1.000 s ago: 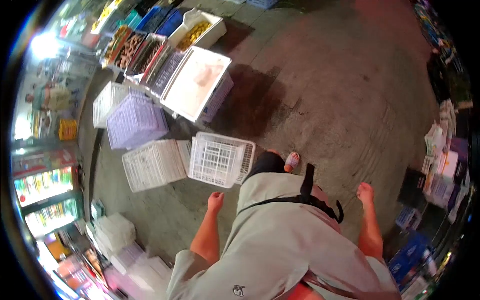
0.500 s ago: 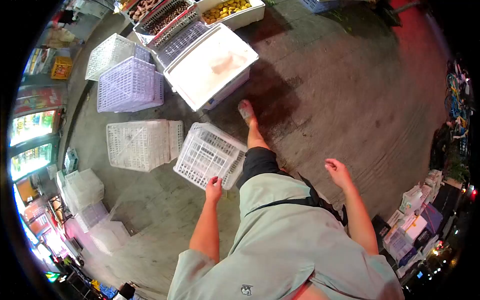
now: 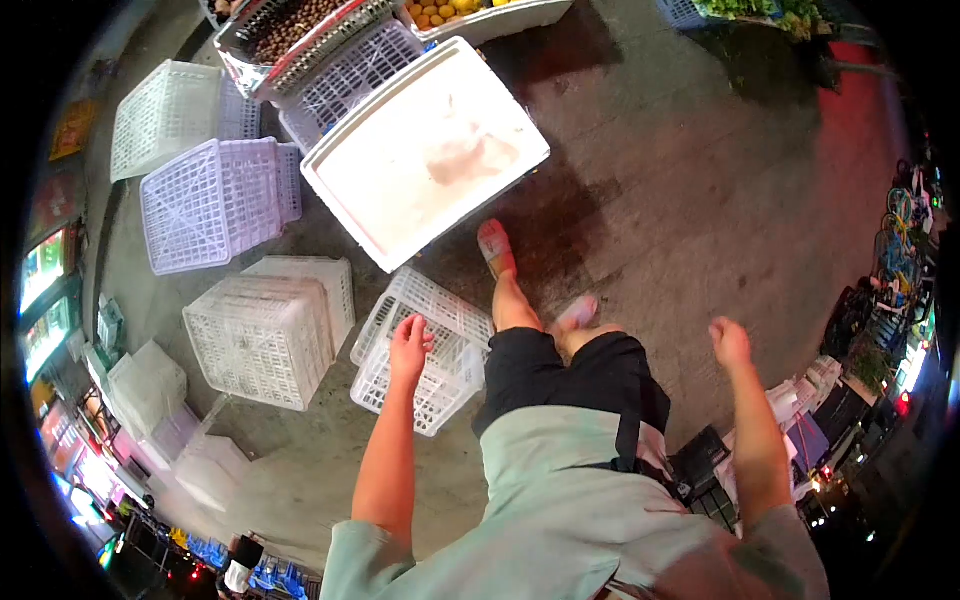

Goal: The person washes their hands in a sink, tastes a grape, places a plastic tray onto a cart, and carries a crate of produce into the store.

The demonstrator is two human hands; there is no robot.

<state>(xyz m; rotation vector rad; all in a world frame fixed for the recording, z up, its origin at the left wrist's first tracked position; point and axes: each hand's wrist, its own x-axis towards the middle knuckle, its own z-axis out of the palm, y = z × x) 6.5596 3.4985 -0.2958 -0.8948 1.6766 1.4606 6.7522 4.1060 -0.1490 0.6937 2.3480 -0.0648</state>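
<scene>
My left hand (image 3: 410,345) hangs over a white plastic crate (image 3: 432,390), with fingers loosely bent and apart. It holds nothing; whether it touches the crate I cannot tell, though it looks raised above it. My right hand (image 3: 731,342) is out to the right above the pavement, fingers loosely curled and somewhat blurred, with no object visible in it. Ahead of my feet stands a large white foam box (image 3: 400,150), its pale top showing a shadow. A stack of white crates (image 3: 265,335) stands left of the crate under my left hand.
Purple crates (image 3: 215,200) and white crates (image 3: 165,120) stand at the far left. Beyond the foam box are a bin of small brown produce (image 3: 290,30) and a box of yellow fruit (image 3: 440,12). Leafy greens (image 3: 740,8) lie far right. Stacked containers (image 3: 145,385) line the left.
I have moved forward; the foam box and crates appear closer. Both feet now show. My left hand has swung forward over the crate, and my right hand sits farther to the right.
</scene>
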